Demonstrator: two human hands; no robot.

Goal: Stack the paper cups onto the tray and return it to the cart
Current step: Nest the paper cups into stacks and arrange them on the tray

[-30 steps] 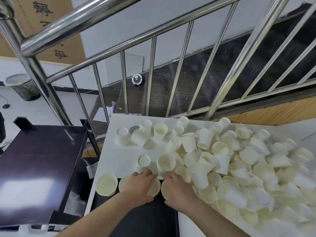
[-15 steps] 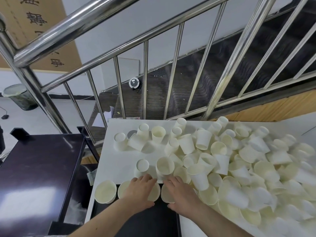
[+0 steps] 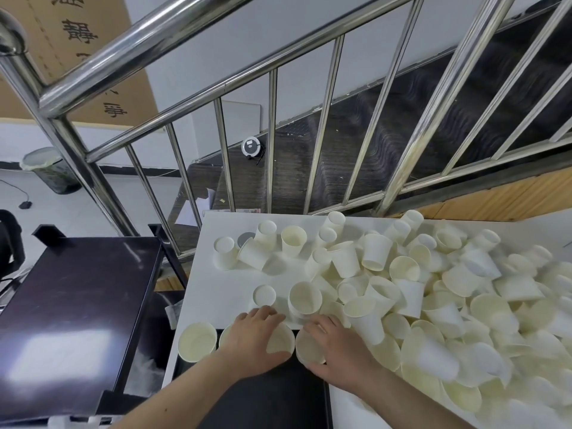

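Note:
A black tray lies at the near edge of the white table. A row of upright paper cups stands along its far edge; the leftmost cup stands free. My left hand grips the rim of a cup in that row and covers the one beside it. My right hand grips the adjoining cup, thumb on its near side. A big loose pile of paper cups covers the table to the right, some upright, some tipped or upside down.
The dark cart stands left of the table, its top shelf glossy. A steel stair railing rises just behind the table. A bin sits on the floor at far left.
Both hands stay on the same two cups at the tray's far edge. The view has drifted slightly; nothing else has moved.

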